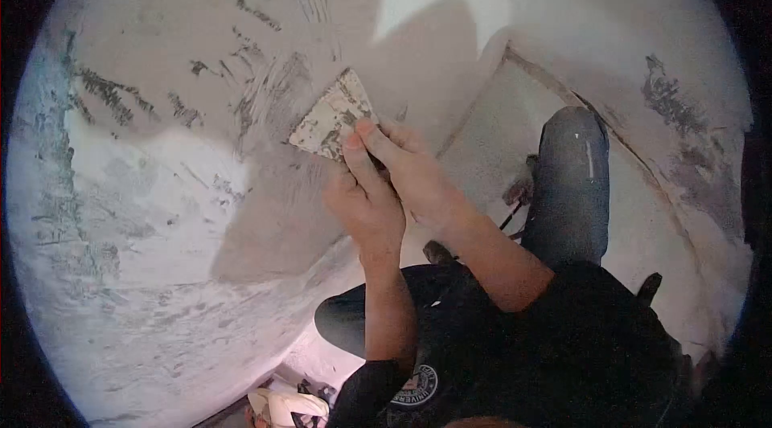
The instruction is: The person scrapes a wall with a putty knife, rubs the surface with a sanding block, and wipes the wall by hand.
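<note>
Wall: pale plaster (161, 211) fills most of my view, rough and patchy, with dark scraped streaks up and to the left and a grey-green strip along the far left edge.
Light: a bright patch sits high on the wall, and my own shadow falls across the middle of it, under the tool.
Scraper: a wide, flat blade (331, 116), smeared with dried white filler, lies against the wall just above my hands; its broad edge points up and left, near a cluster of dark scratch marks.
Left hand: my left hand (363, 204) is closed around the lower part of the scraper, fingers wrapped tight; the handle itself is hidden inside my grip.
Right hand: my right hand (412, 172) is also closed on the tool, touching the left hand, with the thumb (359, 139) pressed flat on the back of the blade.
Legs: my knee in grey jeans (572, 179) is raised to the right of my arms.
Floor: pale concrete (643, 227) runs along the base of the wall at right.
Below: a crumpled light bag (285, 408) lies at the bottom edge, beside my dark shirt (515, 364).
</note>
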A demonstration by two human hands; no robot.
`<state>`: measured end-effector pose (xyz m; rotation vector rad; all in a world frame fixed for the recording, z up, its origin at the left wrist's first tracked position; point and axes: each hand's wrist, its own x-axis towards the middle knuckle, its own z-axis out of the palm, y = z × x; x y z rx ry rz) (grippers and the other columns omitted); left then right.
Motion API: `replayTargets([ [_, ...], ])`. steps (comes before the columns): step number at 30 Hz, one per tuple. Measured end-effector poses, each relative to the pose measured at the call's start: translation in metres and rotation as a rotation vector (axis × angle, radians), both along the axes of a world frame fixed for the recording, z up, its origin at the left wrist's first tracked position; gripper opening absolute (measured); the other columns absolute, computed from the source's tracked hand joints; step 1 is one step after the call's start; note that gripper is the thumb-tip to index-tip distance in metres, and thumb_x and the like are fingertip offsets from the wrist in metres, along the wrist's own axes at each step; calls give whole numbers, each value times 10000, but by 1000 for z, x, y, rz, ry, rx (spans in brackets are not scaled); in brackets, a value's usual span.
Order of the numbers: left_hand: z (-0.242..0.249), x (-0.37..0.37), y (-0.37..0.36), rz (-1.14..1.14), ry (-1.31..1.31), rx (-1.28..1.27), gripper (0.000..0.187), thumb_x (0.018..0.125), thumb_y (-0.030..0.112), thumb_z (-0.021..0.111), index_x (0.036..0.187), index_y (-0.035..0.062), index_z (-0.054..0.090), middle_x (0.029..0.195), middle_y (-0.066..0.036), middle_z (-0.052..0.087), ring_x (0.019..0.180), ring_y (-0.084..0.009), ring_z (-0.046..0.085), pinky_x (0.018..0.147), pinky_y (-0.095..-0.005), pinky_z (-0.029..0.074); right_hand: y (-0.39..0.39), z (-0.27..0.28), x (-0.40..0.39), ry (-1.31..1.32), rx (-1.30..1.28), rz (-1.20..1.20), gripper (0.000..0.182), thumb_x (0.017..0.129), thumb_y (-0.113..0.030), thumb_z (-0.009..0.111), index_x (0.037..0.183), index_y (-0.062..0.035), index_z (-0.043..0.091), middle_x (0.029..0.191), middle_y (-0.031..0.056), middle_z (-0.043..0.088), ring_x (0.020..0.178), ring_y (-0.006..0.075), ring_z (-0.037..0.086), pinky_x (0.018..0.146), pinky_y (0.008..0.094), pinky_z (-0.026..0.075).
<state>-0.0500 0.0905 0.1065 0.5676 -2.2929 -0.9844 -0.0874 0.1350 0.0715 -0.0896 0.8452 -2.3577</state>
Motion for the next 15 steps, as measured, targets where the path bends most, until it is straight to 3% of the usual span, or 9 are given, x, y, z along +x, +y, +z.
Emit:
replayTargets([
  [2, -5, 6, -2, 9, -51, 101, 465, 1048, 336, 455, 845, -63, 582, 715, -83, 604, 667, -140, 540, 586, -304, 413, 2, 1, 6, -51, -64, 25, 339, 1044, -310, 484, 1120, -4, 610, 968, 0, 615, 861, 66, 563, 751, 226, 493],
  [4, -12, 11, -4, 12, -13, 7, 447, 1050, 331, 452, 845, -46, 572, 713, -55, 596, 655, -112, 518, 574, -291, 402, 6, 2, 8, 57, 224, 15, 343, 1042, -324, 490, 1065, -9, 625, 937, -2, 612, 848, 53, 548, 715, 214, 483],
  [7, -10, 7, -3, -16, -43, 167, 438, 1051, 333, 447, 865, -40, 582, 749, -50, 594, 685, -113, 511, 597, -296, 406, 0, -6, 0, 62, 76, 13, 356, 1034, -337, 504, 1005, -7, 634, 902, 7, 614, 818, 54, 542, 687, 219, 476],
  [10, -18, -4, -2, -2, 146, 14, 448, 1054, 290, 445, 867, -83, 608, 662, -101, 614, 592, -159, 526, 530, -332, 400, -2, -8, 1, 89, 33, -70, 375, 1033, -347, 503, 976, -2, 637, 865, 9, 614, 786, 60, 538, 675, 232, 476],
  [11, -11, 1, 6, 13, 75, 97, 437, 1057, 288, 440, 907, -82, 619, 724, -121, 633, 646, -140, 551, 578, -314, 432, 2, -9, 3, 127, 174, -49, 373, 1036, -340, 496, 977, 0, 637, 847, -6, 611, 766, 62, 536, 677, 236, 477],
  [15, -19, -4, 3, 38, 100, 192, 427, 1060, 287, 434, 936, -79, 617, 765, -120, 647, 680, -125, 559, 608, -313, 445, -1, -10, -4, 161, 204, 10, 366, 1040, -334, 488, 978, -6, 638, 848, -14, 612, 763, 59, 535, 679, 234, 476],
])
